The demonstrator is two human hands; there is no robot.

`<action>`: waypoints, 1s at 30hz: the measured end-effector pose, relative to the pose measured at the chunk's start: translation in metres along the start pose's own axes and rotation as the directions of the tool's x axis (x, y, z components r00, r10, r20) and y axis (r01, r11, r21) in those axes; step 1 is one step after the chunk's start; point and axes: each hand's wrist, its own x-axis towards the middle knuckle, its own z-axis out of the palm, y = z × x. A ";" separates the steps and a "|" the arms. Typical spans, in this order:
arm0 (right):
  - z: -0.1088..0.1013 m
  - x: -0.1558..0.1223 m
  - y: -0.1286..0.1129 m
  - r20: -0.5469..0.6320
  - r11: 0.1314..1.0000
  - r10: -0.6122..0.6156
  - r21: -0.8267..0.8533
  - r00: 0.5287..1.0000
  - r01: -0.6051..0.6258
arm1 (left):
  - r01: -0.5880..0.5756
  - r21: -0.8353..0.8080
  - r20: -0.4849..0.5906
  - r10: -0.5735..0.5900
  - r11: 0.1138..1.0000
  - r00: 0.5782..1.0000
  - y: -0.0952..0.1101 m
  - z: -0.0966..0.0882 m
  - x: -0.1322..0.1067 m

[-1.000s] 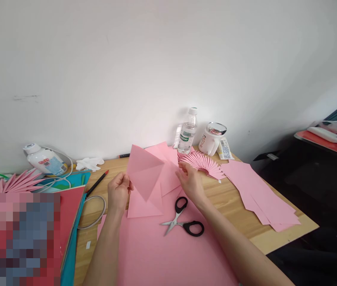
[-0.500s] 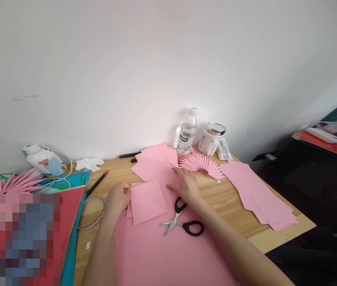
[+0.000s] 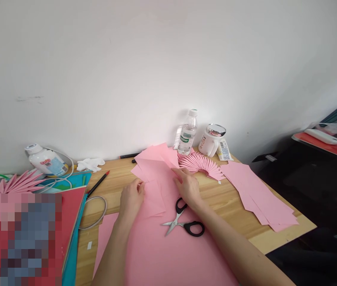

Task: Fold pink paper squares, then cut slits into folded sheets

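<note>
My left hand point(image 3: 132, 198) pinches the left edge of a small pink paper square point(image 3: 154, 200), which lies over a large pink sheet point(image 3: 168, 258). My right hand point(image 3: 187, 184) has its thumb and fingers closed at the edge of a pink sheet in the loose paper pile point(image 3: 156, 159); that sheet's upper edge stands slightly raised. Just below my right hand, open-bladed scissors point(image 3: 183, 222) with black handles rest on the large sheet. Behind that hand sits a pleated pink paper fan point(image 3: 201, 163).
Against the wall stand a water bottle point(image 3: 187, 133) and a white mug point(image 3: 212, 141). Pink strips point(image 3: 258, 194) lie at the right. A black pencil point(image 3: 98, 184), a cable point(image 3: 105, 206), a white bottle point(image 3: 46, 161) and a red folder point(image 3: 71, 214) are on the left.
My left hand has shifted right along the small paper square. The raised sheet edge now shows by my right hand. More pink paper shows beside my left forearm; the scissors stay put.
</note>
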 end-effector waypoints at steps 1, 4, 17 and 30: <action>0.000 0.000 0.000 0.000 1.000 -0.006 0.005 1.000 0.006 | 0.002 -0.012 0.003 -0.002 1.000 1.000 0.000 0.000 0.000; 0.001 0.000 0.000 -0.015 0.999 -0.022 0.045 1.000 0.023 | 0.012 -0.074 0.017 -0.011 0.997 1.000 -0.004 0.001 0.001; -0.013 0.006 -0.016 0.061 0.558 0.254 0.806 0.965 -0.198 | 0.066 -0.664 0.030 -0.061 0.745 0.998 0.006 0.002 0.001; -0.015 0.004 -0.019 0.466 0.395 0.220 0.761 0.857 -0.515 | -0.112 -0.871 -0.190 -0.118 0.478 0.975 0.011 -0.002 -0.002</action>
